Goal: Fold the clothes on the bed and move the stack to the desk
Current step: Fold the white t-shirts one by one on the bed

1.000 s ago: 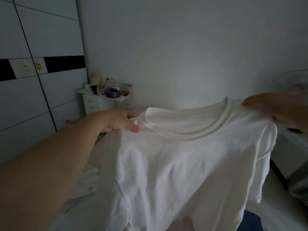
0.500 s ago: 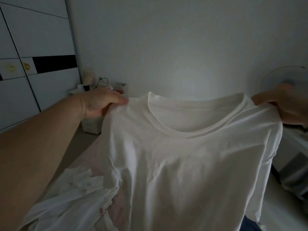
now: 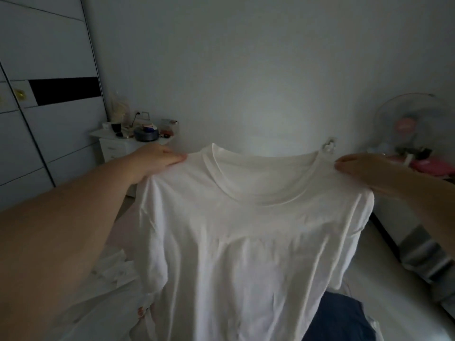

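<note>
A white T-shirt hangs spread out in front of me, neck opening up and facing me. My left hand pinches its left shoulder and my right hand pinches its right shoulder, both at the same height. Below it on the bed lie more white clothes at the lower left and a dark blue garment at the lower right. The shirt hides most of the bed.
A white bedside cabinet with small clutter stands at the back left beside a sliding-door wardrobe. A standing fan and a cluttered surface are at the right. A grey-striped object lies at the right edge.
Both hands have lifted the shirt and pulled its shoulders apart, so it now hangs flat and spread. The view has swung a little to the left.
</note>
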